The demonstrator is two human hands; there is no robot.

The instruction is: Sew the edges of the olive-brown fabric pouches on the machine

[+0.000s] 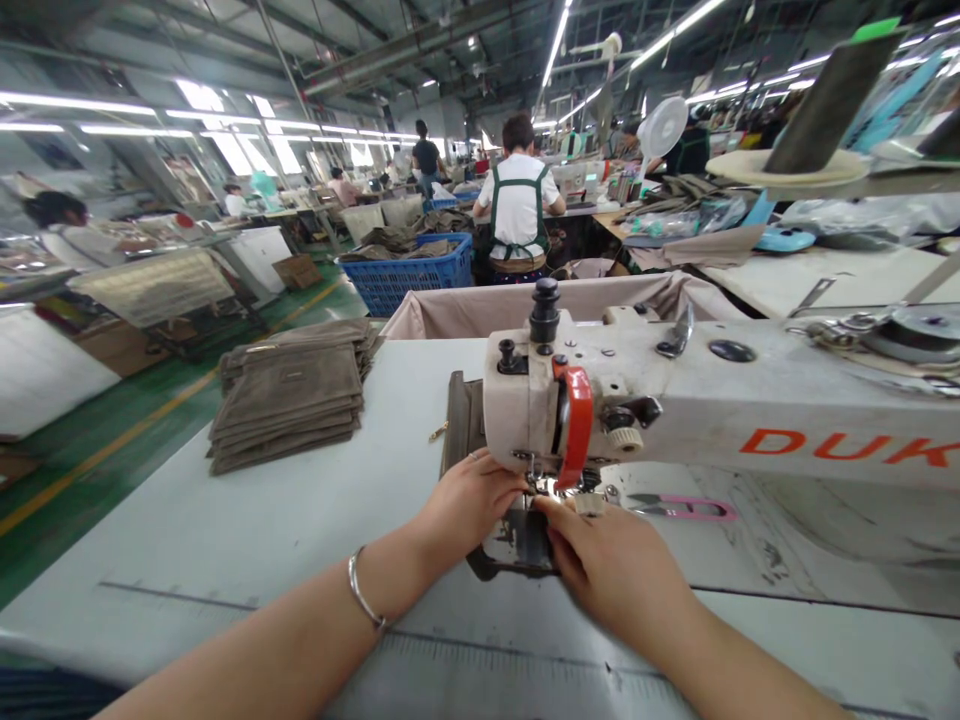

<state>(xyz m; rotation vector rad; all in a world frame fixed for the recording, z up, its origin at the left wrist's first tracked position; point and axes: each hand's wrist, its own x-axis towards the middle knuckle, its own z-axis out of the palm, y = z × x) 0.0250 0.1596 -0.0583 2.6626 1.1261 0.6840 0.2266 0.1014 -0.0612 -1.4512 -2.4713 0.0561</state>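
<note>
Ok so going left to right: 1 stack of brown cloth pieces (285, 395) sits on the pale surface (225, 530), kinda uneven at the edges, with a blue basket (409, 282) of more cloth beyond it. Next over is a tiny gold metal bit (439, 432), lying just beside the brown work cloth (466, 420), which is flat on the surface behind the left hand (472, 497) and partly hidden by the sewing machine (540, 385). That hand has a silver bracelet (364, 590) at the wrist, fingers bent in by the needle area. A person in a white top (519, 195) is farther back, facing away. Then the right hand (607, 550), fingertips close to the left's, under the machine head. Honestly can't tell if either of the 2 is pinching the cloth or just resting there. Rightmost, pink-handled snips (694, 509) lie beneath the machine's arm.
</note>
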